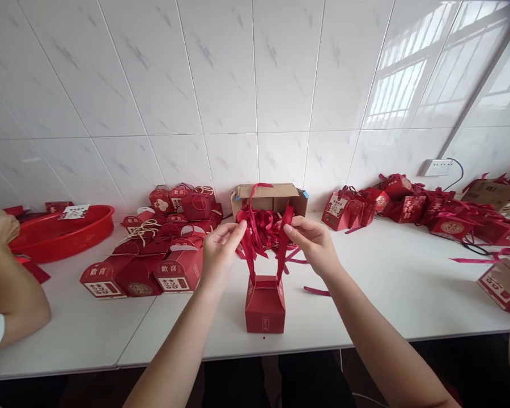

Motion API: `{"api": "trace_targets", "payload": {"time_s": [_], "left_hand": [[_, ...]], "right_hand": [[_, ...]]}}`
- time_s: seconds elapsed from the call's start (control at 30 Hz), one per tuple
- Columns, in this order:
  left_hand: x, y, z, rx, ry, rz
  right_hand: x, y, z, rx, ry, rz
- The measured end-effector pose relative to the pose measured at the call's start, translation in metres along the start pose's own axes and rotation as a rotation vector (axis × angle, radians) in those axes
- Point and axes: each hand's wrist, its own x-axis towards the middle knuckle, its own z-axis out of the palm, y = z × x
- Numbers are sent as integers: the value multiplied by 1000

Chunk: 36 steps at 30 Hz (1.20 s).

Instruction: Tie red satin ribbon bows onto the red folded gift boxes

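A small red gift box (265,309) stands upright near the table's front edge, between my forearms. Red ribbon (283,249) runs through its top, and both ends rise in a V shape. My left hand (223,245) pinches the left end between thumb and fingers. With the other end pinched the same way, my right hand (313,241) is level with it on the right. Both ends look drawn upward from the box. Just behind the hands, an open cardboard carton (295,203) lies with a tangle of loose red ribbons (266,226) at its mouth.
Stacked red gift boxes (176,269) stand on the left, beside a red plastic basin (63,241). More boxes (408,207) are piled at the right. Loose ribbon strips (317,291) lie on the white table (365,306). Co-workers' hands (0,226) show at both sides.
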Motion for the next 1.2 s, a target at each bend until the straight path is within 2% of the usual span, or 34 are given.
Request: {"api": "trace_targets", "payload": {"time_s": [0.23,0.67,0.87,1.0,1.2], "left_hand": [[-4,7,3,-10,25,87],[-2,14,6,0,33,110],[-1,12,7,10,-68,125],[-2,17,10,28,-143,87],[-2,22,13,194,-231,114]], "right_hand": [[1,-2,0,87,-16,27],[4,-5,2,83,-26,29],[8,-9,5,165,-114,82],[11,-13,11,88,-151,144],[8,-17,11,94,-327,86]]}}
